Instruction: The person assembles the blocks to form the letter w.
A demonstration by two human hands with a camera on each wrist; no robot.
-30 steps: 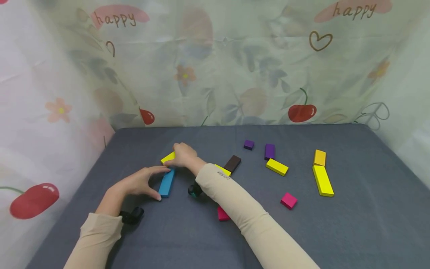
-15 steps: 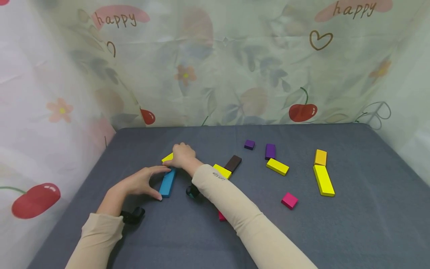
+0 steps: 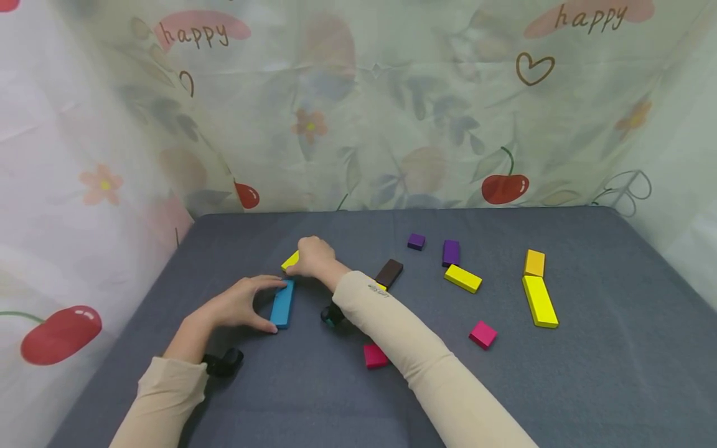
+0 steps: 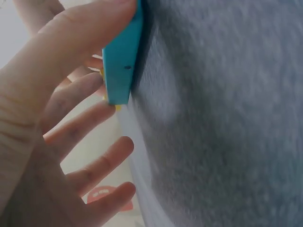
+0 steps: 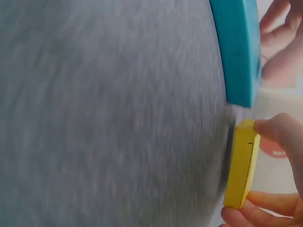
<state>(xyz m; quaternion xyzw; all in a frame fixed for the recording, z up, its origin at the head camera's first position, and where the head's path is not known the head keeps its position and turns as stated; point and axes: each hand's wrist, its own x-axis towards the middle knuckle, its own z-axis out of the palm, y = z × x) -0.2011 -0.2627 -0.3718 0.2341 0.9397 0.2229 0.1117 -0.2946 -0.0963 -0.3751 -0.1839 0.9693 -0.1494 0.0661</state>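
In the head view my left hand (image 3: 238, 303) spans a blue block (image 3: 283, 303) lying on the grey cloth, thumb at its near end and a fingertip at its far end. The left wrist view has the thumb laid along this blue block (image 4: 119, 75), the other fingers spread. Just beyond the block's far end, my right hand (image 3: 316, 257) pinches a smaller yellow block (image 3: 290, 261), partly hidden by the hand. Seen from the right wrist, thumb and fingers grip the yellow block (image 5: 240, 165) at its two ends, a small gap from the blue block (image 5: 239, 56).
A dark brown block (image 3: 389, 273) touches a yellow one mostly hidden under the right sleeve. One red block (image 3: 374, 356) lies beside that sleeve, another (image 3: 483, 335) farther right. Purple blocks (image 3: 450, 252), a yellow block (image 3: 463, 278) and a joined orange-yellow pair (image 3: 540, 302) lie rightward.
The right hand has shifted right with the yellow block, which is now angled more steeply. The left hand and the blue block have moved slightly right, and the blue block stands a little straighter.
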